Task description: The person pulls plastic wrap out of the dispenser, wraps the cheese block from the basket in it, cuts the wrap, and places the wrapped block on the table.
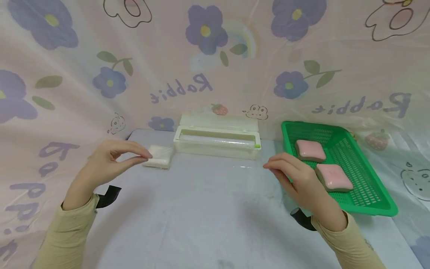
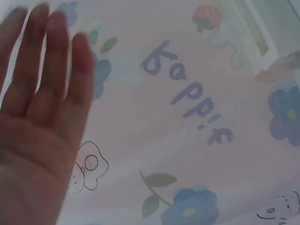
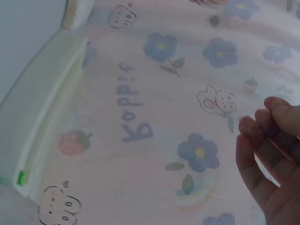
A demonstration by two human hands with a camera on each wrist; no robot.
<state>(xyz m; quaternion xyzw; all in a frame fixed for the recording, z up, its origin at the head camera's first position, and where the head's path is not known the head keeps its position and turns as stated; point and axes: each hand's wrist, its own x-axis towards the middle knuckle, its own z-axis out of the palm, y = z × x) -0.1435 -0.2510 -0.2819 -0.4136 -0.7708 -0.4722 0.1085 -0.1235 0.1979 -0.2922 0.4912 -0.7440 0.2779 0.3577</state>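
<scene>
My left hand (image 1: 111, 160), at the left above the table, pinches with thumb and fingertips at the edge of a nearly invisible sheet of clear plastic wrap. In the left wrist view its fingers (image 2: 56, 61) look long and nearly straight; the thumb is hidden. Opposite it, my right hand (image 1: 299, 179) also pinches the wrap, and a faint sheen shows at its fingertips (image 3: 251, 124). The sheet's outline between the hands is hard to see. Behind them stands a white plastic wrap dispenser (image 1: 218, 148), lid raised, with a roll inside.
A white block (image 1: 159, 157) in shiny wrapping lies left of the dispenser, just beyond the left hand. At the right, a green basket (image 1: 373, 177) holds two pink-topped cushion-shaped blocks (image 1: 334, 177). A patterned sheet (image 1: 235, 82) hangs behind the pale table (image 1: 195, 216).
</scene>
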